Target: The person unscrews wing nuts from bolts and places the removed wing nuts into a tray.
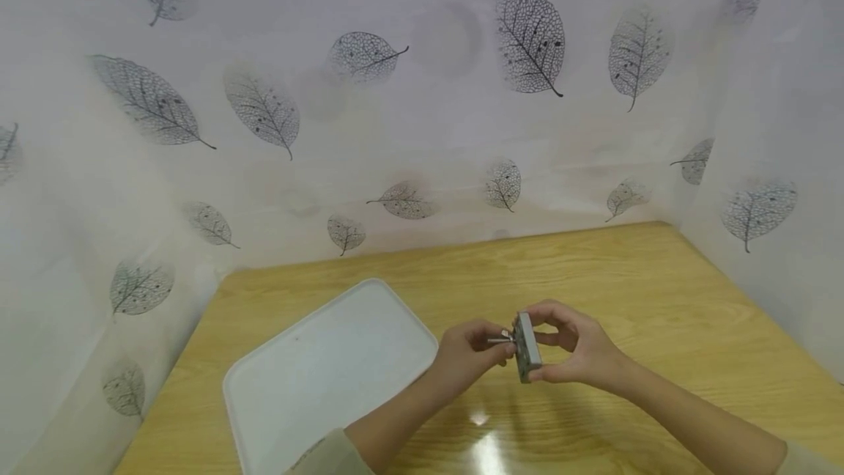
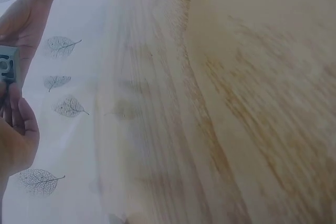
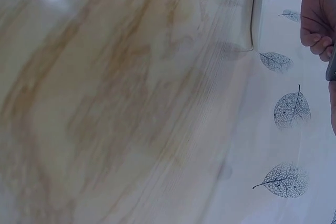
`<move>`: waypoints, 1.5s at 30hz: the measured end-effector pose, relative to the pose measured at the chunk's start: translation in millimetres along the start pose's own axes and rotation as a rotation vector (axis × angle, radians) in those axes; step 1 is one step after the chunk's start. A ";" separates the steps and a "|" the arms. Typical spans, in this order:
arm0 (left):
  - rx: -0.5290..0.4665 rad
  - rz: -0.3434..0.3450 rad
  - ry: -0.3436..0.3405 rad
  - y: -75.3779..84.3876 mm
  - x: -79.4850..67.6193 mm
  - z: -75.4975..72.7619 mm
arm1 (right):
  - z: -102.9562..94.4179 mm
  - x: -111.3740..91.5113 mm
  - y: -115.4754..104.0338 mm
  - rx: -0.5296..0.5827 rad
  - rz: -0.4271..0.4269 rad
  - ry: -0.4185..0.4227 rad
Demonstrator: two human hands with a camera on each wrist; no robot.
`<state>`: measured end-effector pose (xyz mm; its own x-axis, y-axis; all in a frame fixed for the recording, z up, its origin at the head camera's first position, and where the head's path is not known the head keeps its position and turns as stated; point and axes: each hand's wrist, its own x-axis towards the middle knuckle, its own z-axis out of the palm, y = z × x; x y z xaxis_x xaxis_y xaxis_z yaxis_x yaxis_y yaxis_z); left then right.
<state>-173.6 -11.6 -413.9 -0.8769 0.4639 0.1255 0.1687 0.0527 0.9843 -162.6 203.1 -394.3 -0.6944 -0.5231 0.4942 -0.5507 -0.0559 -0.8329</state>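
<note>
My right hand grips a grey rectangular block by its opposite edges, thumb at the lower end and fingers at the upper. The block stands on edge above the table. In the left wrist view the block shows a round ring in its middle and dark recesses around it. Close to the block's left face, my left hand pinches a thin silver metal piece, whose inner end meets that face. I cannot tell what kind of piece it is. In the right wrist view only the block's edge shows.
A white tray with a raised rim lies on the wood-grain table, left of my hands and partly behind my left forearm. Pale sheeting printed with dark leaves encloses the table at the back and sides.
</note>
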 end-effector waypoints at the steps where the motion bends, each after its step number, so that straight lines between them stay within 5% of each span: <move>1: -0.025 -0.025 0.004 0.4 0.3 0.7 | -0.1 -0.1 0.3 0.000 -0.001 0.000; 8: -0.082 -0.097 0.002 3.1 0.2 -0.2 | -0.7 -0.8 2.7 -0.016 -0.031 -0.001; 14: 0.021 -0.028 0.000 -1.3 -2.8 -4.0 | -0.9 -0.5 3.1 0.002 -0.055 -0.003; 17: 0.096 0.149 0.001 -6.9 -2.9 -6.1 | -0.8 -0.3 2.3 0.008 -0.043 -0.004; 23: 0.399 0.667 0.002 -14.6 3.9 -9.7 | -0.6 0.1 1.1 -0.007 -0.001 -0.004; 27: 0.446 0.776 -0.011 -15.9 7.5 -9.3 | -0.9 0.3 0.6 -0.008 0.009 -0.006; 38: 0.352 0.649 -0.027 -8.6 3.8 -4.9 | -1.8 1.6 2.4 -0.003 -0.074 -0.013; 41: 0.261 0.529 -0.042 -8.7 2.4 -3.0 | -1.8 1.5 2.6 0.000 -0.071 -0.012; 45: 0.076 0.262 -0.039 -4.6 -0.9 -0.7 | -1.8 1.0 2.2 -0.002 -0.040 -0.004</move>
<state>-173.9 -12.8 -418.5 -0.7812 0.5037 0.3687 0.4227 -0.0079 0.9063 -165.4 203.9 -395.2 -0.6696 -0.5242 0.5261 -0.5791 -0.0749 -0.8118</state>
